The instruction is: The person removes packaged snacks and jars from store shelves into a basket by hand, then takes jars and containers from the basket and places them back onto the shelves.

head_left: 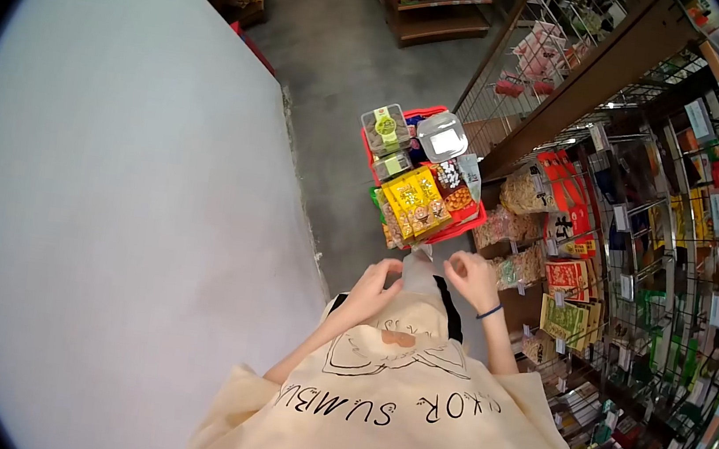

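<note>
My left hand (376, 290) is in front of my waist, fingers curled inward, beside a pale grey strip (419, 274) whose nature I cannot make out. Across that strip my right hand (472, 282), with a dark blue band on the wrist, is curled too. Whatever either hand may hold is hidden. Just beyond them stands a red shopping basket (471, 226) filled with goods. Yellow snack packets (415, 202) lie at its near side. Farther back are a clear plastic box with a green label (385, 128) and a clear container with a white label (442, 137).
A plain white wall (132, 199) rises close on my left. Wire shelving (680, 288) with bagged foods lines the right side, with red packages (564, 199) near the basket. Grey floor (333, 71) runs ahead to a brown shelf unit (440, 23).
</note>
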A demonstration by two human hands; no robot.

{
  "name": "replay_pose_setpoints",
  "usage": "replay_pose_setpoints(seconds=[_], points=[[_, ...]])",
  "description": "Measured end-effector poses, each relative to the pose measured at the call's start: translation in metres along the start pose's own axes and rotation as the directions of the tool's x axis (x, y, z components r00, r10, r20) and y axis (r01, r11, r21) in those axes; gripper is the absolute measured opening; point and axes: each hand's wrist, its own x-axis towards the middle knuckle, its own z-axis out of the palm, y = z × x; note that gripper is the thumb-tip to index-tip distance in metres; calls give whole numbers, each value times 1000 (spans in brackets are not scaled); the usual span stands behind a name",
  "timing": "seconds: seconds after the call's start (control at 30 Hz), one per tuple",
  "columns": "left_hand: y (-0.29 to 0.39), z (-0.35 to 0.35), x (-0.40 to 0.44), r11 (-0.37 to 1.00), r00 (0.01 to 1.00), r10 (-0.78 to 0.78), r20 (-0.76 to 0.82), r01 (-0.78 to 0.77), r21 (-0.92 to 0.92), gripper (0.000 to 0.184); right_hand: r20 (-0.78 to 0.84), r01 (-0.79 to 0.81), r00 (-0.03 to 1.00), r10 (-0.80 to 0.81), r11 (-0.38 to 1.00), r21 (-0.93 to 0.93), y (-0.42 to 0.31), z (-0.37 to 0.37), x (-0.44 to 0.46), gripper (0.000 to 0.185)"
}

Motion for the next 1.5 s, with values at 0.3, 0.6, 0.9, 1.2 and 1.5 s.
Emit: replay_pose_setpoints(seconds=[0.3,0.6,0.9,1.2,1.5], points=[[-48,53,154,957,990,-125,-68,102,-270,37,-5,-24,1000,25,982,185,93,29,93,58],[-85,29,228,769,841,-536,-72,451,-453,41,-279,-77,949,149,964,253,129,57,199,62],[-80,15,290,417,725,-687,42,441,-795,63,-86,-115,986,145,949,293,122,50,265,64],[-69,20,320,413,752,-648,119,478,-775,70,-55,-158,978,203,881,446,132,55,279,53],[-30,6,313,508,805,-583,105,463,-726,68,-130,-102,952,278,684,722,104,41,251,47]])
